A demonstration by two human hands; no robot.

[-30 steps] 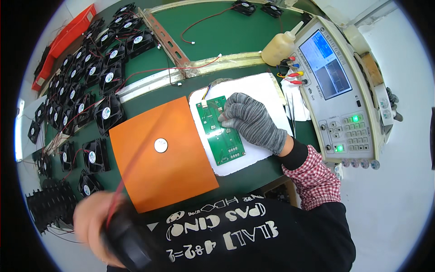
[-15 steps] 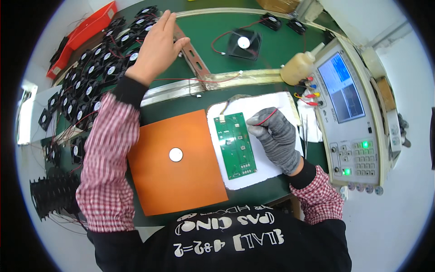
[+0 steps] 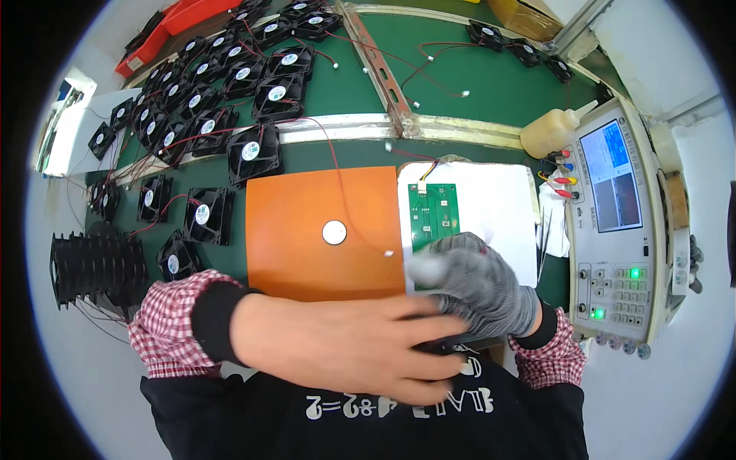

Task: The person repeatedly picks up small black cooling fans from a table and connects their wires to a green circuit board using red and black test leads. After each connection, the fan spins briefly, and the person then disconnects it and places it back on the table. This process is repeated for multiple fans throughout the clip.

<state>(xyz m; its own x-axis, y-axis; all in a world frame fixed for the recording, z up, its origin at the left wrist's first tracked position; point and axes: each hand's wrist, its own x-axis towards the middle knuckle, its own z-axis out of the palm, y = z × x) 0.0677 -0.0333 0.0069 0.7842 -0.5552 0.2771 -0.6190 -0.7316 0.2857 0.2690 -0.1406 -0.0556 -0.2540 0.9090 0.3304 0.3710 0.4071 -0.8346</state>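
My left hand (image 3: 345,341), bare and smeared by motion, reaches across the lower middle, its fingers curving over a dark thing against my right hand. My right hand (image 3: 479,287), in a grey knit glove, has its fingers curled in at the same spot; what lies between the hands is mostly hidden. Beneath the glove, the green circuit board (image 3: 435,208) is partly covered and lies on a white sheet (image 3: 502,199). To its left is an orange mat (image 3: 295,264) with a white round disc (image 3: 334,232). A thin red wire ends in a white connector (image 3: 389,253) on the mat.
Many black cooling fans (image 3: 250,151) with red wires cover the far left, with a black stack (image 3: 96,264) at the left edge. A metal bar (image 3: 377,70) crosses the green table. At right are a plastic bottle (image 3: 550,132), a test instrument (image 3: 613,230) and tweezers (image 3: 545,238).
My left hand has come down from the far left to meet my right hand. The right has moved toward the board's lower end. The fan right of the bar is gone from there.
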